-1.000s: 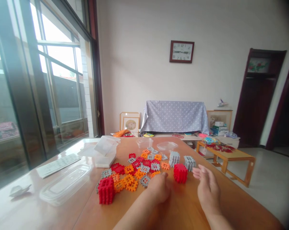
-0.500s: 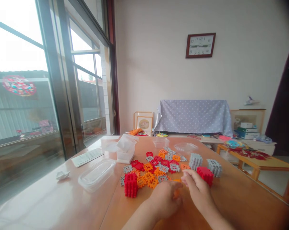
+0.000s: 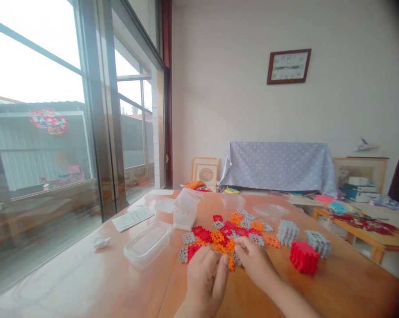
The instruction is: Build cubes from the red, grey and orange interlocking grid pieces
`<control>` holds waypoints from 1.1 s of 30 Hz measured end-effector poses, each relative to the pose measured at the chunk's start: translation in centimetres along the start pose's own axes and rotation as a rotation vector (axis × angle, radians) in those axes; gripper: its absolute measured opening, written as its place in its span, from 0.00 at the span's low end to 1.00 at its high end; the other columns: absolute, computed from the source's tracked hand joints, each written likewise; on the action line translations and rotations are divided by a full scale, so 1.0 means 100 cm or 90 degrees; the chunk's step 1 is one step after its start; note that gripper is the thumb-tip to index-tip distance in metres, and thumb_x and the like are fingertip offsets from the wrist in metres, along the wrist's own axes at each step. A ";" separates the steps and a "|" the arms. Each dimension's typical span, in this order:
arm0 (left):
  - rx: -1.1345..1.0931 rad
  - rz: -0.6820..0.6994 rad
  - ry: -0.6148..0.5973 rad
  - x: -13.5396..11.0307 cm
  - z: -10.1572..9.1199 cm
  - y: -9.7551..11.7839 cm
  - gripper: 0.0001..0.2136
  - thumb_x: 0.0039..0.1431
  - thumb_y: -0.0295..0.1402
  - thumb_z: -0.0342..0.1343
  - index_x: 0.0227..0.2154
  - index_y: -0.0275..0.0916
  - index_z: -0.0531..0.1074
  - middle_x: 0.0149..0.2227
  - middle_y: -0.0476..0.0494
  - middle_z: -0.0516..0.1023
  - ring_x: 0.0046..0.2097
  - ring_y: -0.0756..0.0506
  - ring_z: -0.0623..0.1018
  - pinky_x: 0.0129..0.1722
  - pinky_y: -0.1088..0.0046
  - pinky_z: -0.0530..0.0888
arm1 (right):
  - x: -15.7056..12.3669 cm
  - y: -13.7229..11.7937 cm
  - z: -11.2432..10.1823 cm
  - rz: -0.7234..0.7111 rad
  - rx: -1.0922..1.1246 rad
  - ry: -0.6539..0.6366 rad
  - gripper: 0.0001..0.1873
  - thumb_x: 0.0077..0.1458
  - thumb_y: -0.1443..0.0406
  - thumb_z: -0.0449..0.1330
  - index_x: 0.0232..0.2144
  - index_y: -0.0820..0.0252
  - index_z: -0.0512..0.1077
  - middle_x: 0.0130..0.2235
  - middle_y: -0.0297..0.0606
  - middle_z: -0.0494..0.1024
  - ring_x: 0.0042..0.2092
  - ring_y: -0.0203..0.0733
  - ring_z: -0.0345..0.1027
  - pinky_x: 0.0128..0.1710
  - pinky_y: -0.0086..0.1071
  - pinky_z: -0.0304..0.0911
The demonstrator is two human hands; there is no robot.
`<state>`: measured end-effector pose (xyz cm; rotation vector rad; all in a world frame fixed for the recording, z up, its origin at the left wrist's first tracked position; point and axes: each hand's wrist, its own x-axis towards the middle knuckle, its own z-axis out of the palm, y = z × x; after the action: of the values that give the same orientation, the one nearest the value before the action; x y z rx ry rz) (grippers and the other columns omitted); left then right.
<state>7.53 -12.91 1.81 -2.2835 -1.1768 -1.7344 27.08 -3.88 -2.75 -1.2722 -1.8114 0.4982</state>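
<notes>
My left hand (image 3: 206,274) is closed, thumb up beside the bent fingers, at the near edge of a pile of toothed plastic building tiles. Orange tiles (image 3: 231,263) show at its thumb and fingertips; it seems to grip one, partly hidden. To its right, my right hand (image 3: 254,260) has its fingers pinched together over the pile, and what they hold cannot be made out. A red tile stack (image 3: 193,251) is mostly covered by my left hand. Loose red tiles (image 3: 204,234) and grey tiles (image 3: 188,238) lie flat around the orange ones.
On the right stand a red stack (image 3: 304,257) and two grey stacks (image 3: 288,233). Left of the pile are a clear lid (image 3: 148,245), a plastic box (image 3: 184,218), a printed sheet (image 3: 133,220) and crumpled paper (image 3: 102,242). Another clear lid (image 3: 270,210) lies behind.
The view has turned left, shifting everything rightward in the picture. My left hand has moved left, in front of the red stack. My right hand has moved left, over the pile.
</notes>
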 end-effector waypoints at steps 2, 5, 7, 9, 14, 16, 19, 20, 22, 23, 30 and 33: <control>-0.016 -0.080 0.091 0.004 -0.013 -0.014 0.11 0.68 0.31 0.48 0.28 0.40 0.68 0.27 0.49 0.69 0.30 0.49 0.70 0.33 0.74 0.66 | 0.013 -0.007 0.013 -0.019 -0.076 -0.001 0.16 0.59 0.58 0.53 0.44 0.53 0.76 0.41 0.39 0.81 0.44 0.45 0.74 0.45 0.34 0.66; -0.041 -0.201 0.220 0.006 -0.027 -0.038 0.11 0.69 0.36 0.47 0.36 0.40 0.73 0.33 0.46 0.75 0.36 0.47 0.75 0.39 0.73 0.69 | 0.034 -0.022 0.032 -0.027 -0.186 -0.030 0.17 0.58 0.60 0.55 0.48 0.53 0.75 0.46 0.41 0.80 0.50 0.47 0.72 0.51 0.37 0.63; -0.057 -0.258 0.262 0.005 -0.030 -0.051 0.12 0.69 0.39 0.48 0.37 0.40 0.73 0.34 0.46 0.76 0.37 0.46 0.75 0.39 0.73 0.70 | 0.049 -0.032 0.046 -0.034 -0.238 -0.067 0.20 0.58 0.60 0.55 0.51 0.54 0.74 0.48 0.44 0.79 0.52 0.49 0.70 0.52 0.37 0.62; -0.066 -0.287 0.282 0.005 -0.030 -0.058 0.13 0.69 0.41 0.47 0.36 0.40 0.73 0.33 0.47 0.76 0.37 0.46 0.76 0.39 0.73 0.70 | 0.063 -0.039 0.062 -0.049 -0.271 -0.096 0.20 0.59 0.60 0.54 0.52 0.55 0.74 0.49 0.45 0.79 0.53 0.49 0.70 0.53 0.37 0.61; -0.082 -0.291 0.272 0.006 -0.027 -0.060 0.12 0.69 0.41 0.48 0.37 0.40 0.73 0.33 0.48 0.76 0.37 0.46 0.75 0.40 0.72 0.70 | 0.088 -0.041 0.097 -0.031 -0.304 -0.129 0.18 0.58 0.55 0.56 0.44 0.57 0.77 0.44 0.47 0.80 0.50 0.53 0.71 0.49 0.41 0.61; -0.090 -0.294 0.263 0.007 -0.027 -0.061 0.12 0.69 0.41 0.48 0.38 0.40 0.73 0.34 0.48 0.76 0.38 0.46 0.75 0.41 0.72 0.70 | 0.092 -0.039 0.104 -0.020 -0.319 -0.132 0.18 0.55 0.53 0.59 0.40 0.57 0.78 0.41 0.47 0.80 0.48 0.54 0.71 0.48 0.42 0.61; -0.095 -0.289 0.267 0.008 -0.027 -0.063 0.11 0.68 0.40 0.50 0.38 0.40 0.72 0.34 0.48 0.77 0.38 0.46 0.75 0.41 0.72 0.71 | 0.093 -0.038 0.106 -0.024 -0.332 -0.125 0.14 0.54 0.56 0.60 0.36 0.57 0.78 0.39 0.45 0.81 0.46 0.52 0.71 0.47 0.41 0.60; -0.096 -0.284 0.268 0.009 -0.027 -0.063 0.10 0.68 0.40 0.50 0.38 0.40 0.72 0.34 0.48 0.77 0.38 0.47 0.75 0.41 0.72 0.71 | 0.093 -0.039 0.105 -0.031 -0.332 -0.121 0.12 0.55 0.57 0.58 0.35 0.57 0.78 0.39 0.45 0.81 0.46 0.51 0.71 0.47 0.40 0.59; -0.090 -0.270 0.268 0.010 -0.027 -0.063 0.10 0.68 0.40 0.51 0.38 0.40 0.72 0.34 0.49 0.76 0.37 0.47 0.75 0.40 0.73 0.71 | 0.090 -0.040 0.099 -0.043 -0.324 -0.108 0.13 0.59 0.60 0.54 0.32 0.57 0.77 0.38 0.43 0.81 0.45 0.48 0.71 0.47 0.37 0.59; -0.084 -0.262 0.265 0.010 -0.027 -0.063 0.10 0.68 0.39 0.50 0.38 0.40 0.72 0.34 0.49 0.76 0.37 0.47 0.75 0.40 0.73 0.71 | 0.089 -0.041 0.095 -0.047 -0.318 -0.095 0.14 0.61 0.61 0.52 0.32 0.57 0.77 0.37 0.43 0.81 0.44 0.48 0.71 0.46 0.37 0.58; 0.027 -0.140 0.207 -0.001 -0.023 -0.064 0.07 0.66 0.33 0.53 0.44 0.40 0.72 0.41 0.44 0.76 0.43 0.44 0.76 0.44 0.68 0.72 | 0.054 -0.037 0.037 -0.008 -0.198 0.030 0.22 0.68 0.59 0.41 0.39 0.57 0.74 0.37 0.39 0.80 0.39 0.42 0.71 0.38 0.30 0.60; 0.048 -0.020 0.173 -0.004 -0.020 -0.055 0.10 0.63 0.27 0.55 0.47 0.41 0.71 0.44 0.42 0.75 0.45 0.44 0.75 0.46 0.66 0.72 | 0.023 -0.022 0.005 0.030 -0.038 0.082 0.19 0.65 0.55 0.47 0.40 0.56 0.75 0.36 0.37 0.81 0.38 0.43 0.73 0.39 0.31 0.63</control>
<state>2.64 -10.14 0.02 -1.9207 -1.2051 -1.9012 25.16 -2.60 -0.49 -1.3597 -1.7030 0.3803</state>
